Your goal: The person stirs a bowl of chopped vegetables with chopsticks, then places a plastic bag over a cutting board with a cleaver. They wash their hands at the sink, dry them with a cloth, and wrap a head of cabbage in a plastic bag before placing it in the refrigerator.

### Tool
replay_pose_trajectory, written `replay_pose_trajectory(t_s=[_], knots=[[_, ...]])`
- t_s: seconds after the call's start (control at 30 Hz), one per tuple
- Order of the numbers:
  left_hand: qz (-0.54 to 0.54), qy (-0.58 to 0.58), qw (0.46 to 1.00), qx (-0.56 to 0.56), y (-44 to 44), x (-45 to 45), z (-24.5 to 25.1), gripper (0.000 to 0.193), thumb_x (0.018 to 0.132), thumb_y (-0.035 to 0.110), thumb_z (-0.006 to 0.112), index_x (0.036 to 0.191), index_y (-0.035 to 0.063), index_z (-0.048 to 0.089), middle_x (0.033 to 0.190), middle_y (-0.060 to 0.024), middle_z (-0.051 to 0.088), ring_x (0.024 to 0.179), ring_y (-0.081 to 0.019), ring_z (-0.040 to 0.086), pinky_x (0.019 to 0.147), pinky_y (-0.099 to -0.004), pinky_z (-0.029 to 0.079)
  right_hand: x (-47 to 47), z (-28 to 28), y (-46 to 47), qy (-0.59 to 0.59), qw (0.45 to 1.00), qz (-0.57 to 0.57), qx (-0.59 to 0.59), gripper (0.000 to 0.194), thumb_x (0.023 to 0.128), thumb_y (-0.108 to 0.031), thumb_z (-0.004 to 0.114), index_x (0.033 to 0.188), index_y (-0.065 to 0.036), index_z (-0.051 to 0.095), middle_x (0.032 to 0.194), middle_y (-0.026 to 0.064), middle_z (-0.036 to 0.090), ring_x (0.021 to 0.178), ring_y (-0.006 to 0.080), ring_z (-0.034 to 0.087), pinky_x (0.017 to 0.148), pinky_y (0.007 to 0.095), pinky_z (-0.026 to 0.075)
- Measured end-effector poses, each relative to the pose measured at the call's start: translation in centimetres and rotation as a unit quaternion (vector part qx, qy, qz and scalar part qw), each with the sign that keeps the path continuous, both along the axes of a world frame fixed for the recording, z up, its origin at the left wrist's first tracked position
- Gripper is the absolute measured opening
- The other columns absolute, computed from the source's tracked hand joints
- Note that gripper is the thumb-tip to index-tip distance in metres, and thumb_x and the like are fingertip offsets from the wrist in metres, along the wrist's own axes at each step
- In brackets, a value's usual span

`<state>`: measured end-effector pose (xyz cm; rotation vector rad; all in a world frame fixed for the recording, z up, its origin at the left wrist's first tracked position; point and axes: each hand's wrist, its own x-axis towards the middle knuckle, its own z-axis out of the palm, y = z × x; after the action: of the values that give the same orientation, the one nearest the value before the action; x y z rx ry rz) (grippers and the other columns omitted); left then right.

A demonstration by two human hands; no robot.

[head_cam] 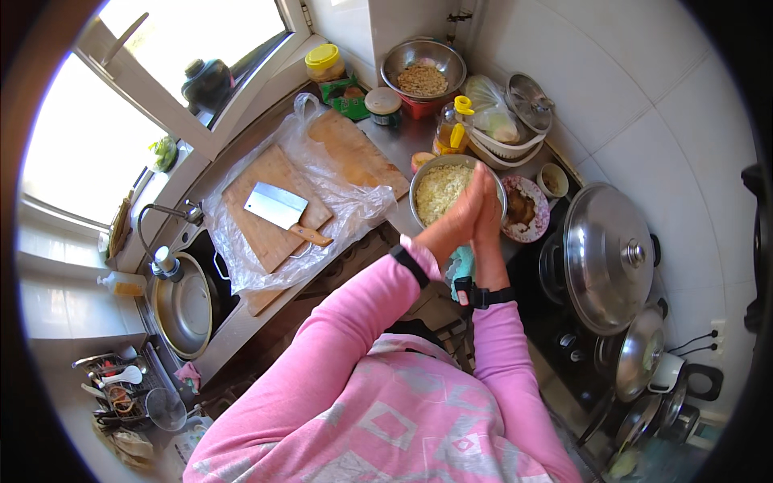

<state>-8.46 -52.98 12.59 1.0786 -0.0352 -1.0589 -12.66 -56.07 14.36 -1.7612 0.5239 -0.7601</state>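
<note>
My left hand (460, 208) and my right hand (487, 220) are pressed palm to palm, fingers stretched forward. They are above the right side of a metal bowl (416, 208) of pale, finely chopped food (444, 186). Whether anything lies between the palms is hidden. Right of the bowl sits a pink-patterned plate (537, 226) with a brown paste-like food (520, 207) on it. A small cup (552, 180) stands just behind the plate. A cut piece of fruit or vegetable (421, 160) touches or nearly touches the bowl's far left side.
A cleaver (278, 206) lies on a wooden cutting board (253, 235) over a plastic bag (368, 202). Behind the bowl are an oil bottle (450, 130) and a colander (386, 69). Right, a large lidded pan (604, 259) stands on the stove (543, 326). The sink (226, 290) is left.
</note>
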Motion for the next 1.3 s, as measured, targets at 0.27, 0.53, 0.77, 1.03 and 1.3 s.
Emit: replay_pose_trajectory(t_s=[0.27,0.53,0.77,1.03,1.3], knots=[[0.007,0.245,0.878,-0.412,4.3,1.6,5.7,0.067,0.097,0.064,0.024,0.139,0.0138,0.041,0.149,-0.0223,0.034,0.140,-0.0365,0.028,0.112,-0.0530,0.026,0.1,-4.6,-2.2,-0.201,0.810,0.008,0.551,0.060,0.099,-0.053,0.036,0.139,-0.008,0.040,0.138,0.0075,0.047,0.123,0.0211,0.049,0.106,0.0384,0.037],[-0.064,0.452,0.752,-0.476,6.3,4.5,1.2,0.079,0.092,0.072,0.016,0.149,0.0169,0.022,0.152,-0.0240,0.028,0.138,-0.0446,0.029,0.112,-0.0580,0.025,0.4,2.9,0.1,-0.240,0.861,0.074,0.443,0.069,0.097,-0.061,0.035,0.137,-0.005,0.045,0.140,0.0151,0.046,0.122,0.0258,0.047,0.105,0.0423,0.036],[-0.092,0.086,0.979,-0.157,6.3,5.2,2.3,0.084,0.092,0.071,0.025,0.155,0.0187,0.005,0.159,-0.0135,0.016,0.142,-0.0405,0.023,0.114,-0.0582,0.009,-0.1,5.0,4.6,-0.202,0.978,0.048,0.010,0.051,0.104,-0.037,0.031,0.135,0.000,0.049,0.138,0.0121,0.052,0.130,0.0228,0.046,0.111,0.0369,0.030],[-0.053,-0.592,0.787,-0.165,7.3,3.1,6.0,0.052,0.100,0.042,0.040,0.141,0.0099,0.046,0.148,-0.0189,0.038,0.144,-0.0319,0.021,0.118,-0.0382,0.009,0.2,0.7,5.7,-0.117,0.977,-0.034,0.176,0.056,0.101,-0.037,0.045,0.145,-0.004,0.034,0.135,0.0104,0.051,0.125,0.0219,0.049,0.109,0.0365,0.034],[-0.192,-0.642,0.732,0.125,9.2,5.2,1.8,0.037,0.088,0.027,0.053,0.109,0.0011,0.067,0.106,-0.0212,0.068,0.100,-0.0401,0.064,0.091,-0.0465,0.049,-5.5,14.5,8.2,-0.221,0.915,-0.104,-0.322,0.036,0.101,-0.018,0.042,0.126,0.004,0.055,0.129,0.0145,0.058,0.125,0.0258,0.050,0.108,0.0372,0.035]])
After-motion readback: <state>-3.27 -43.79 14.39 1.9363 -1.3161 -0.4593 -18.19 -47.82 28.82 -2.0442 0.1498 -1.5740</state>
